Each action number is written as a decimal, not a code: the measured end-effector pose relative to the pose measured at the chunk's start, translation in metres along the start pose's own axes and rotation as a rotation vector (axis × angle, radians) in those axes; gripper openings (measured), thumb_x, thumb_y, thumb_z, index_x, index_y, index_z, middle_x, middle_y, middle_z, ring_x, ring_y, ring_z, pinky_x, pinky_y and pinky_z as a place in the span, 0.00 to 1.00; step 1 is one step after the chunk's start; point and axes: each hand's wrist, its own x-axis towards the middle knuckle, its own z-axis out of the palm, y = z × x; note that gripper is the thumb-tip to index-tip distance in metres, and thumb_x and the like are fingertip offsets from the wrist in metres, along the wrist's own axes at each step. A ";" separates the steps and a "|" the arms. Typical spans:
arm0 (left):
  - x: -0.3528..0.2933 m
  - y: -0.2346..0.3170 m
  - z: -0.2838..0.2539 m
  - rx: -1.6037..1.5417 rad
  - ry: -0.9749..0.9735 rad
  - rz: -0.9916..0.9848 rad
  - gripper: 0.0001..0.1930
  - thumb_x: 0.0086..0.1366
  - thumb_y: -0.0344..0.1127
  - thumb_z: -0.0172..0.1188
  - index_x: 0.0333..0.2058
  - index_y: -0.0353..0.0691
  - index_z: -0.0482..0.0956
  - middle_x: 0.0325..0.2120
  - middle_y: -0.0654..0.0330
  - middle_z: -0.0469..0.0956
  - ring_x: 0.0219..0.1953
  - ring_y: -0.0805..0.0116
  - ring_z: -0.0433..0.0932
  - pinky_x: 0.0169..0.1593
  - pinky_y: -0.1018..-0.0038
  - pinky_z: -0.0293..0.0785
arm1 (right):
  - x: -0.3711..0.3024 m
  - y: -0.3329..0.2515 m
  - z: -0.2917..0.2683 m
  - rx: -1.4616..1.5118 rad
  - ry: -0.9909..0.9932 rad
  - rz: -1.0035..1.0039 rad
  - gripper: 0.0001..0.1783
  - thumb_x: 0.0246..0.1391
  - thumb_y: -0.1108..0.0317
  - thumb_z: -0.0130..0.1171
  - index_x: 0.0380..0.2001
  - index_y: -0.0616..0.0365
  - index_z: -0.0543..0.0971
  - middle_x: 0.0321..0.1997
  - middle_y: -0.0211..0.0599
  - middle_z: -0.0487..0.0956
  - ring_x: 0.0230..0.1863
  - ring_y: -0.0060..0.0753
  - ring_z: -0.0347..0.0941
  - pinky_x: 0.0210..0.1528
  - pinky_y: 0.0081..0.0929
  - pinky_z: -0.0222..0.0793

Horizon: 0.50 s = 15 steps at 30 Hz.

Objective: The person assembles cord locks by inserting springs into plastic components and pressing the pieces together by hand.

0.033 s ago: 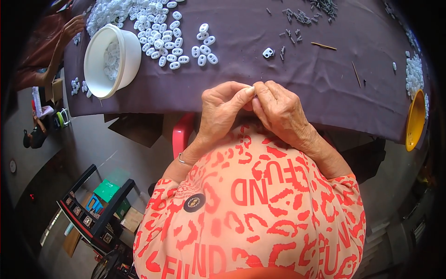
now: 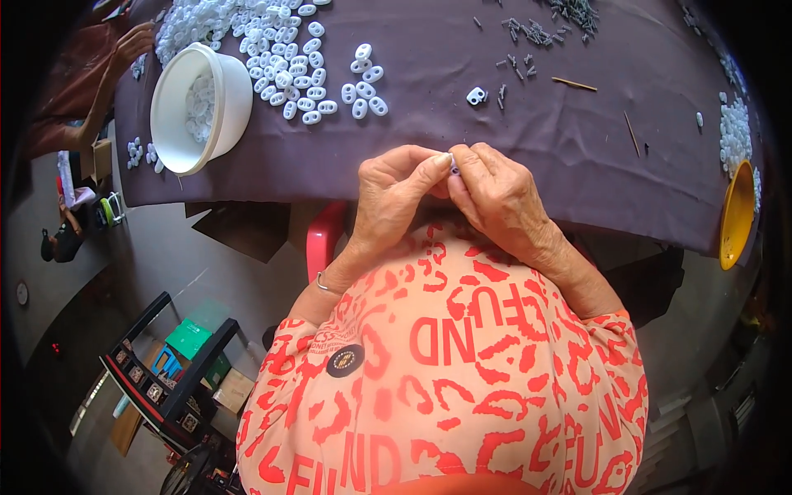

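Observation:
My left hand (image 2: 402, 183) and my right hand (image 2: 497, 186) meet at the table's near edge, fingertips pinched together. Between them peeks a small white plastic piece (image 2: 454, 168) with a dark hole, mostly covered by the fingers; it resembles a cord lock part. Beyond the hands lies a single white cord lock piece (image 2: 477, 96), beside small grey springs (image 2: 502, 96). White oval two-holed pieces (image 2: 360, 107) form a small group ahead of my left hand. More of them spread from a large pile (image 2: 280, 62) at the far left.
A white tub (image 2: 227, 107) tilts at the left, with translucent pieces inside. More springs (image 2: 532, 33) are scattered at the back. Two thin sticks, one a brown stick (image 2: 575, 83), lie to the right. A yellow bowl (image 2: 737, 214) sits by the right edge. Another person's hand (image 2: 132, 45) rests at far left.
The small white piece shows a little more between my fingertips. Both hands stay in nearly the same place.

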 end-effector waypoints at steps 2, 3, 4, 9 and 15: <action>0.001 0.002 -0.001 -0.027 0.009 0.013 0.08 0.61 0.31 0.55 0.31 0.30 0.78 0.25 0.58 0.78 0.26 0.76 0.77 0.32 0.81 0.74 | 0.003 -0.001 -0.005 0.242 0.001 0.129 0.19 0.43 0.74 0.60 0.41 0.66 0.71 0.30 0.42 0.73 0.26 0.36 0.72 0.27 0.25 0.69; 0.000 0.003 -0.002 -0.063 0.041 -0.019 0.09 0.62 0.32 0.55 0.31 0.30 0.78 0.25 0.58 0.78 0.26 0.75 0.77 0.31 0.81 0.74 | 0.003 0.000 -0.006 0.242 0.002 0.115 0.19 0.43 0.74 0.60 0.41 0.66 0.71 0.30 0.42 0.73 0.26 0.36 0.72 0.27 0.25 0.69; -0.002 0.005 -0.003 -0.098 0.074 -0.049 0.09 0.62 0.33 0.55 0.31 0.31 0.78 0.25 0.58 0.79 0.26 0.75 0.77 0.31 0.82 0.73 | 0.004 0.001 -0.007 0.253 0.062 0.108 0.21 0.42 0.75 0.61 0.43 0.64 0.71 0.31 0.41 0.73 0.27 0.33 0.72 0.26 0.23 0.68; -0.013 0.029 -0.017 0.139 0.207 0.248 0.07 0.61 0.31 0.56 0.31 0.32 0.78 0.25 0.60 0.78 0.25 0.76 0.76 0.30 0.82 0.73 | 0.001 0.006 -0.013 0.300 0.147 0.114 0.22 0.42 0.78 0.61 0.44 0.63 0.72 0.30 0.37 0.74 0.26 0.25 0.71 0.22 0.18 0.66; -0.004 0.101 -0.095 0.691 0.846 0.785 0.07 0.59 0.32 0.58 0.31 0.32 0.77 0.25 0.60 0.78 0.26 0.78 0.75 0.29 0.81 0.72 | 0.003 0.010 -0.019 0.284 0.203 0.145 0.17 0.44 0.80 0.58 0.41 0.64 0.73 0.28 0.36 0.74 0.25 0.23 0.71 0.22 0.16 0.64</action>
